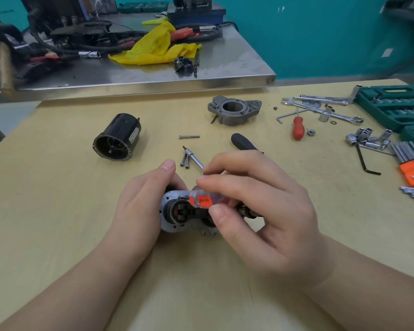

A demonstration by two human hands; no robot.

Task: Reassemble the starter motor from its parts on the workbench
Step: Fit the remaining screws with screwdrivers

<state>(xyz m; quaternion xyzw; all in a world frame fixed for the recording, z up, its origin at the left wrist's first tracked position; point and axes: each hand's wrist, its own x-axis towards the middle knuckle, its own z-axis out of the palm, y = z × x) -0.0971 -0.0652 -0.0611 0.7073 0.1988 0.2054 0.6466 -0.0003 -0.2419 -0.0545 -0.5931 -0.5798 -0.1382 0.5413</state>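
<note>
My left hand (144, 201) grips a grey metal starter assembly (175, 218) with a dark gear in its open face, low on the wooden bench. My right hand (256, 201) is closed on a screwdriver (202, 200) with a clear reddish handle and orange label, lying across the assembly; its shaft points up and left. A black cylindrical motor housing (116, 137) lies on its side at the left. Further back sits a grey nose housing (234, 109). One long bolt (189, 137) lies alone, and two bolts (185, 161) rest beside the screwdriver's tip.
A black tool handle (244, 142) lies just beyond my right hand. At the right are a red screwdriver (298, 127), wrenches (320, 108), loose sockets (366, 138), hex keys (411, 161) and a green socket case (392, 103). A cluttered steel table (225, 68) stands behind.
</note>
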